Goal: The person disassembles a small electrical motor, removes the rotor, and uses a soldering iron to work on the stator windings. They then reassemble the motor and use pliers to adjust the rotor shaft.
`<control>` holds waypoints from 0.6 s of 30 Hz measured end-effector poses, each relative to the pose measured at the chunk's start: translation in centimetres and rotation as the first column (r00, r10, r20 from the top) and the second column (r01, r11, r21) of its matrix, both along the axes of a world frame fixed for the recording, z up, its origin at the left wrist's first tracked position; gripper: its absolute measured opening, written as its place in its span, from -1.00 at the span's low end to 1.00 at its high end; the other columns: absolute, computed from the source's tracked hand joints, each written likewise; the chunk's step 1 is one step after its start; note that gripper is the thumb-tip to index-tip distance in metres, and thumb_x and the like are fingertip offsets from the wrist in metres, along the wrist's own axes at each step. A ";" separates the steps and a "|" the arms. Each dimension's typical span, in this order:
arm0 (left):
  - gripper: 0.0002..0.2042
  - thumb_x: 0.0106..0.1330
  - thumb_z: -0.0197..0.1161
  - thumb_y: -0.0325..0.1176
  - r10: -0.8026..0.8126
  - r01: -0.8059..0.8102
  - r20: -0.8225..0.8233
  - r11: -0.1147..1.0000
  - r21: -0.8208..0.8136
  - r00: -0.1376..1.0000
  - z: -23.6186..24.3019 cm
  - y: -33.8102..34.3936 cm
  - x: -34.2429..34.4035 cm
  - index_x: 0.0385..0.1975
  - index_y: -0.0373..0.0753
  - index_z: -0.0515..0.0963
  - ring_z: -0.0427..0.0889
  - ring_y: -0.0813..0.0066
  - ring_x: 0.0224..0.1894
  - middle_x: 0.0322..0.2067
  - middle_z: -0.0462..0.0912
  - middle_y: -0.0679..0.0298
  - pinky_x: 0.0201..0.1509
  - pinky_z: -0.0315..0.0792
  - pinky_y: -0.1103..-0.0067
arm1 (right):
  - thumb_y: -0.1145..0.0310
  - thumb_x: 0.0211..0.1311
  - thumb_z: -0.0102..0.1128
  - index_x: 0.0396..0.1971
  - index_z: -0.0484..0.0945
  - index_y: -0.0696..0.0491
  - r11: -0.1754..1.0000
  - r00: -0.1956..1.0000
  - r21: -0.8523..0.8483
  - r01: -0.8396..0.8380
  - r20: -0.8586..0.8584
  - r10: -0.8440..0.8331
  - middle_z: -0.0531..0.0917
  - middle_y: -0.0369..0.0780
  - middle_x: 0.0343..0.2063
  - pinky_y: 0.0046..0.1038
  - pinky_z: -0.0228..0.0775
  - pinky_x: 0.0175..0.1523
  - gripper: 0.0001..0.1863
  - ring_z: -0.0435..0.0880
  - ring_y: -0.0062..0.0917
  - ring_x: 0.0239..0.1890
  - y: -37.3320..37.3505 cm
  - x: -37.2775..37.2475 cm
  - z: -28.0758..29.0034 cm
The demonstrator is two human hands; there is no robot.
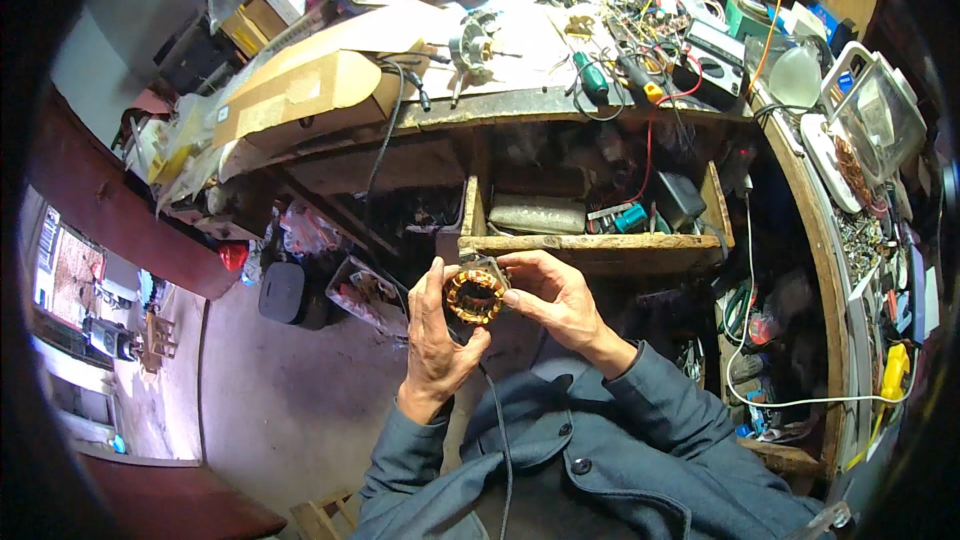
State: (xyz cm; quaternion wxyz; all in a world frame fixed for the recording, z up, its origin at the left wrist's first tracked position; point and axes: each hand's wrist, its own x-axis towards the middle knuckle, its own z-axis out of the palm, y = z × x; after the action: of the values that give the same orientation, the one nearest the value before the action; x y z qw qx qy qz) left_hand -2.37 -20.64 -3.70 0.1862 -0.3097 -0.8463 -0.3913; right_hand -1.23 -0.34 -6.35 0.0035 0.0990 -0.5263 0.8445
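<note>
Between my two hands is a motor stator, a ring of copper windings (478, 316) in a dark housing, its round opening facing up toward me. My left hand (432, 345) grips the housing from the left, fingers along its far side and thumb low near its base. From the right, my right hand (560, 302) holds it too, the thumb pressed at the ring's edge and the fingers curled behind. A dark cord (503, 430) hangs below the stator and runs down over my jacket. The stator is held in front of the open wooden drawer (590, 243).
On the workbench (420, 118) ahead lie an opened cardboard box (290, 105), a round metal motor part (470, 45), a green-handled tool (590, 78) and a meter (715, 65). A white cable (790, 404) stretches across the right side. A bin (365, 300) stands below, left.
</note>
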 end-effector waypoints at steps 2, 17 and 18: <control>0.04 -0.11 0.41 -0.61 -0.014 0.014 -0.013 1.000 -0.008 1.000 -0.3 0.0 0.1 0.51 -0.32 0.06 0.46 0.05 0.27 0.22 0.46 -0.01 0.39 0.36 0.29 | 0.48 0.33 0.37 0.15 0.52 0.17 0.999 0.998 0.004 0.036 0.050 -0.036 0.71 -0.23 -0.09 -0.52 0.54 0.12 -0.58 0.67 -0.63 -0.04 -0.1 0.2 0.1; -0.12 -0.06 0.41 -0.50 -0.045 0.013 0.309 0.994 0.105 0.950 -0.7 -0.3 0.3 0.40 -0.41 0.24 0.49 0.10 0.24 0.18 0.48 0.01 0.36 0.38 0.34 | 0.28 0.36 0.40 0.03 0.57 0.18 0.996 0.969 0.081 -0.038 0.248 0.017 0.71 -0.24 -0.26 -0.55 0.59 -0.29 -0.62 0.70 -0.63 -0.30 0.7 0.1 1.7; -0.13 -0.05 0.42 -0.51 -0.118 0.004 0.403 0.962 0.272 0.908 -1.1 -0.5 0.6 0.40 -0.40 0.24 0.51 0.18 0.22 0.18 0.49 0.05 0.36 0.40 0.38 | 0.26 0.39 0.37 0.04 0.57 0.16 0.982 0.955 0.094 -0.161 0.267 0.131 0.71 -0.25 -0.23 -0.55 0.61 -0.25 -0.63 0.71 -0.64 -0.29 1.4 -0.2 1.9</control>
State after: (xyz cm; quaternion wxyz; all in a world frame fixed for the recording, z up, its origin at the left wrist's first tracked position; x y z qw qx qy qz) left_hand -1.79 -21.14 -4.81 0.0295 -0.2182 -0.7963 -0.5634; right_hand -1.44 1.02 -4.43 -0.1336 0.0264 -0.5612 0.8164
